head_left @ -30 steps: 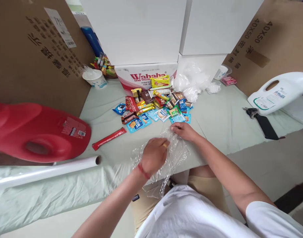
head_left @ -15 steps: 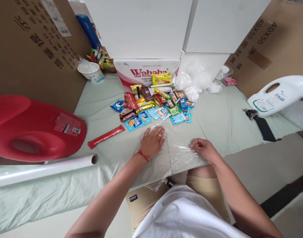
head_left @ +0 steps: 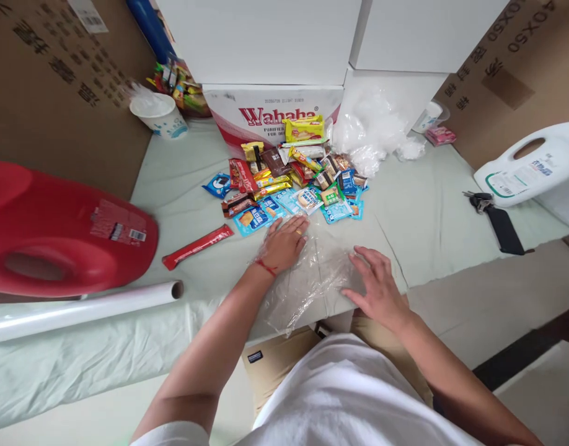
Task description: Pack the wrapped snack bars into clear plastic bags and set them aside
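Observation:
A crumpled sheet of clear plastic wrap [head_left: 307,279] lies at the table's front edge, partly hanging over it. My left hand [head_left: 284,241] rests flat on the wrap, fingers stretched toward the snack pile. At the wrap's right side, my right hand [head_left: 375,285] is open with its fingers spread, and nothing shows in its grasp. Just beyond my fingertips is a heap of wrapped snacks [head_left: 277,162], with blue packets [head_left: 256,214] closest. Left of my left hand lies a long red stick packet [head_left: 197,246].
A roll of plastic film [head_left: 84,310] and a big red jug [head_left: 66,229] stand at the left. On the right are a white bottle [head_left: 530,164], keys with a black case [head_left: 502,226] and bunched clear plastic [head_left: 368,133]. A Wahaba-type printed carton [head_left: 224,108] backs the pile.
My right hand has let go of the wrap's right edge and opened. The wrap's right part has drawn in leftward and bunched up. My left hand stays flat in place.

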{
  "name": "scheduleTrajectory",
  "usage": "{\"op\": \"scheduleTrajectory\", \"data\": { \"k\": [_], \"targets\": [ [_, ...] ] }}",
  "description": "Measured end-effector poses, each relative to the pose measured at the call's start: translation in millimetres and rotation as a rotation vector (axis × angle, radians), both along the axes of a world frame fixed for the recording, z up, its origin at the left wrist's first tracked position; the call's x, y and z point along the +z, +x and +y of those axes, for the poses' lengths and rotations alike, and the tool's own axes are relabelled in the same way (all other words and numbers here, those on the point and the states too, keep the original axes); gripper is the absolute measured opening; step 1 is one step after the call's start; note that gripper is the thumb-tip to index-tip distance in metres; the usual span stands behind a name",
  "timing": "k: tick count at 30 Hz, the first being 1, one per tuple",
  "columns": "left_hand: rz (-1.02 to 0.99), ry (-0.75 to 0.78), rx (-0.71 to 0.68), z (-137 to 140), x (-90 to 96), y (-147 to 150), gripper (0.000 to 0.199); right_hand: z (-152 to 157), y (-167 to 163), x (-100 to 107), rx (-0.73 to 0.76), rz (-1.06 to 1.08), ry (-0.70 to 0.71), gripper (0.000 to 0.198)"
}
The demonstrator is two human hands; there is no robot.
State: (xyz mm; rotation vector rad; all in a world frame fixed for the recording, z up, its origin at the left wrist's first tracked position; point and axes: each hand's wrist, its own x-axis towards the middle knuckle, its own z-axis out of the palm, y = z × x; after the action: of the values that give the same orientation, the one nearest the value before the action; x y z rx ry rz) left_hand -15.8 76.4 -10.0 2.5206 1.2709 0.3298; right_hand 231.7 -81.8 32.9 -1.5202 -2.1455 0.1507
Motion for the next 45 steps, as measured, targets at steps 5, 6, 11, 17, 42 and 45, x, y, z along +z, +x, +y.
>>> {"op": "scheduleTrajectory", "data": {
  "k": [5, 6, 11, 17, 42, 45],
  "targets": [
    [-0.017, 0.011, -0.003, 1.4, -6.0, -2.1, 0.052, 4.3, -1.9, -13.8, -0.042, -0.092, 0.206, 0.069],
    [-0.021, 0.012, -0.005, 1.6, -6.6, -2.4, 0.052, 3.0, -0.7, -14.8, -0.041, -0.095, 0.218, 0.062],
    [-0.027, -0.01, -0.003, 1.6, -3.6, -2.3, 0.052, -9.8, 6.8, -15.3, 0.092, -0.091, 0.135, 0.029],
    [-0.062, -0.032, -0.016, 3.4, 0.9, -4.4, 0.052, -26.6, 32.8, -29.0, 0.01, -0.041, 0.03, 0.028],
    [-0.027, 0.015, -0.023, 1.1, -1.4, -2.4, 0.05, 25.3, -91.5, -4.6, 0.174, 0.135, -0.189, 0.006],
    [-0.029, 0.001, -0.025, 1.8, -0.5, -2.4, 0.05, 14.1, -84.4, 0.0, 0.335, 0.171, -0.065, 0.013]
  ]
}}
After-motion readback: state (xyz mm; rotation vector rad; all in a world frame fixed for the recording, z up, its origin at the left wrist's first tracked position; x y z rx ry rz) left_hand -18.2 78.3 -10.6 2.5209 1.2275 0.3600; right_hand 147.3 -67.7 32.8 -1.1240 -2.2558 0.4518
